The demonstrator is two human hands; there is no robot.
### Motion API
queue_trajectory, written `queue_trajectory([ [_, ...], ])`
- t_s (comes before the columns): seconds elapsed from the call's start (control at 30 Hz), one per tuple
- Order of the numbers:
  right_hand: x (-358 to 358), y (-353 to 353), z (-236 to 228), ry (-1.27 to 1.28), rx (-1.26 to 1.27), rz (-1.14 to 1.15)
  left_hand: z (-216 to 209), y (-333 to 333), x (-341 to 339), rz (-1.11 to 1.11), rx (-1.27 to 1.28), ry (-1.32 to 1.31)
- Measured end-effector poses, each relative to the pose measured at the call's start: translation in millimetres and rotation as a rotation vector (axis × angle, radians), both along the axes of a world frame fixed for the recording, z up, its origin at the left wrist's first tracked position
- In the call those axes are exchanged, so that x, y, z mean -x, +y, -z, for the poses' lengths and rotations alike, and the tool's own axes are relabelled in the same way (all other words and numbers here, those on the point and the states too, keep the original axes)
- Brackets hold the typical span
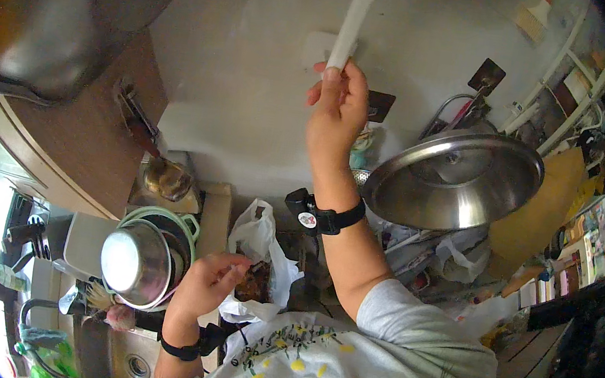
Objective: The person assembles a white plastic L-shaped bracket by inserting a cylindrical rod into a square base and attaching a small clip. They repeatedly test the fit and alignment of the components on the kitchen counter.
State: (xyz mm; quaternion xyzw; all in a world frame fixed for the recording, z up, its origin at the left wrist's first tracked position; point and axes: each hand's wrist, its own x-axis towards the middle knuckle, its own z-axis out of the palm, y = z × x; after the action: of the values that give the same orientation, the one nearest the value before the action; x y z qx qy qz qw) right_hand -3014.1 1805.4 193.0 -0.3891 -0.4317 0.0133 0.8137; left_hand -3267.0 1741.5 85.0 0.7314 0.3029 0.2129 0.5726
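My right hand [338, 99] is raised in front of the pale wall, its fingers closed round the lower end of a slim white roll [351, 25]. The roll points upward, tilted slightly to the right. Low at the left, my left hand [209, 283] hangs loosely bent with thumb and fingertips a little apart and nothing seen in them. Its fingertips are nearest a white plastic bag [255, 228] with something brown in it; whether they touch it I cannot tell. A black strap with a small box sits on each wrist.
Left of my left hand are stacked metal bowls [135, 263] and a green-rimmed pot [188, 229]. A sink [137, 365] lies below them. A large steel basin [454, 181] stands to the right, beside a white rack [557, 84]. A wooden cabinet [89, 140] juts out at the upper left.
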Motion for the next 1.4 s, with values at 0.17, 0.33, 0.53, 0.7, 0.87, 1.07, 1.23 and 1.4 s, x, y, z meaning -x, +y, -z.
queue_trajectory([
  [0.17,1,0,-4,-0.006,0.001,0.014,-2,0,1,0.016,-0.055,0.016],
  [0.33,-2,2,-6,-0.035,0.007,0.063,-1,2,1,0.033,-0.018,0.042],
  [0.53,-4,3,-5,-0.014,0.023,0.023,3,5,-2,0.009,-0.088,0.030],
  [0.7,-5,5,-3,-0.009,-0.008,0.006,5,5,-4,0.003,-0.019,0.027],
  [0.87,-8,7,-2,-0.022,0.008,0.016,8,7,-3,0.020,0.008,-0.006],
  [1.07,-7,8,-2,-0.009,0.002,0.015,11,7,-2,0.005,0.033,0.000],
  [1.23,-8,8,-3,-0.018,0.000,0.018,11,9,-3,0.036,-0.001,0.025],
  [1.4,-9,6,-3,-0.017,0.016,0.010,12,8,-4,0.031,0.035,0.024],
])
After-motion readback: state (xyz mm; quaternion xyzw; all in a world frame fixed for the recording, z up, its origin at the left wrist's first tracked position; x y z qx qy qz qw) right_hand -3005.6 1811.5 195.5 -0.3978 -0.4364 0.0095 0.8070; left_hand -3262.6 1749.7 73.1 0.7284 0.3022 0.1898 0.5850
